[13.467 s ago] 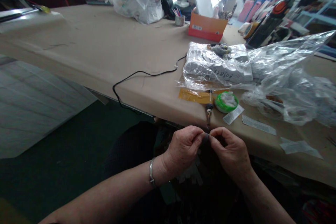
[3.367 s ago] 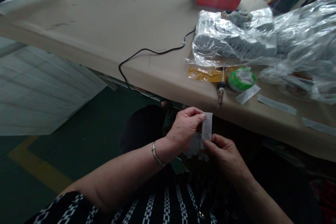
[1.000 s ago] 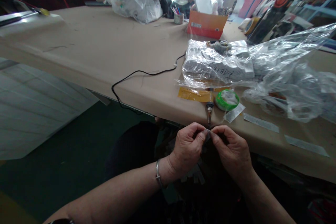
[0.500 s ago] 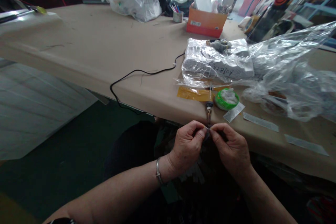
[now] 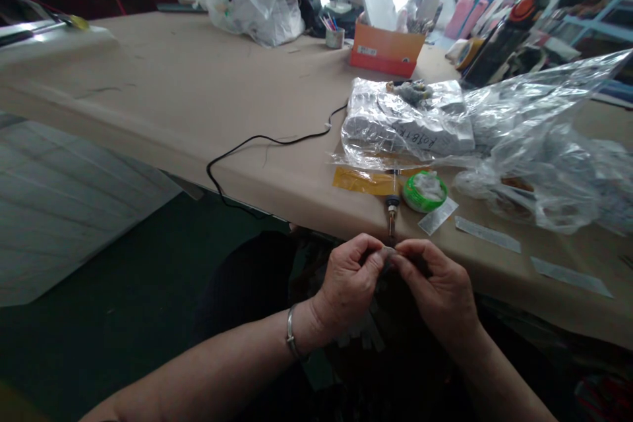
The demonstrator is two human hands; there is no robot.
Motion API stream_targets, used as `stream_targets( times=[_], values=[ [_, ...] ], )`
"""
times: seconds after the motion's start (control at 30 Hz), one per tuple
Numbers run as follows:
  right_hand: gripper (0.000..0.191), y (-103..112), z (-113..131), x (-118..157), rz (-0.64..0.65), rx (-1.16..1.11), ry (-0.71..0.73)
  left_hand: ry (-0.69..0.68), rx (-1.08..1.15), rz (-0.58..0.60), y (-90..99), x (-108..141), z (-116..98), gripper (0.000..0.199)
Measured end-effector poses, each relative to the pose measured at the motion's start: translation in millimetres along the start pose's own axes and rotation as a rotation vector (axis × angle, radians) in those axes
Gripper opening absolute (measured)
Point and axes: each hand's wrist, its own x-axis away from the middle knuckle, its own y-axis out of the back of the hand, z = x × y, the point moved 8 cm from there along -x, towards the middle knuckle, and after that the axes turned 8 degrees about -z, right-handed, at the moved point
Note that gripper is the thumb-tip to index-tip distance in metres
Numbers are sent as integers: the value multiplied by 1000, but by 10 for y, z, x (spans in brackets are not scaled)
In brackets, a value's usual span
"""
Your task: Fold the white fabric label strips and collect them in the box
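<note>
My left hand (image 5: 349, 277) and my right hand (image 5: 440, 287) meet fingertip to fingertip just off the table's front edge. Both are closed in a pinch on a small pale piece (image 5: 388, 250), too small to name. Directly beyond the fingertips, a tool with a metal tip and dark collar (image 5: 392, 211) points at me over the table edge. To its right sits a green round container (image 5: 424, 192) with white fluffy material inside. Pale translucent strips (image 5: 487, 234) lie along the edge on the right, and an amber film strip (image 5: 363, 180) lies left of the tool.
Clear plastic wrap (image 5: 548, 171) and a wrapped white bundle (image 5: 410, 125) cover the right of the table (image 5: 173, 86). Behind stand an orange box (image 5: 386, 49), a pen cup (image 5: 335, 38) and a white plastic bag (image 5: 262, 3). A black cord (image 5: 257, 137) trails over the front edge.
The fingertips have moved slightly down and a little apart, with more of the pale piece showing between them. The whole view has shifted slightly.
</note>
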Motion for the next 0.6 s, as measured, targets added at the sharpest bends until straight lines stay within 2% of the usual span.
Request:
stream_targets(
  times=[0.1,0.17,0.23,0.3,0.37,0.43,0.57,0.6],
  values=[
    [9,176,170,-56,-49,124,189,41,-35,-3,72,74,63,14],
    [7,306,282,-176,-118,253,350,69,-56,-20,127,100,148,14],
    [14,384,334,-346,-181,429,472,100,-57,-40,176,99,254,15],
    [25,389,302,-536,-195,627,517,126,-23,-22,188,81,361,15],
    [31,353,224,-683,-149,758,518,137,5,2,197,59,453,22],
    [29,363,174,-737,-126,757,523,142,-18,-4,234,44,537,27],
    [15,616,130,-602,-273,494,514,169,-139,-24,290,66,650,22],
    [14,642,97,-540,-276,458,504,168,-157,-22,285,77,653,21]
  ],
)
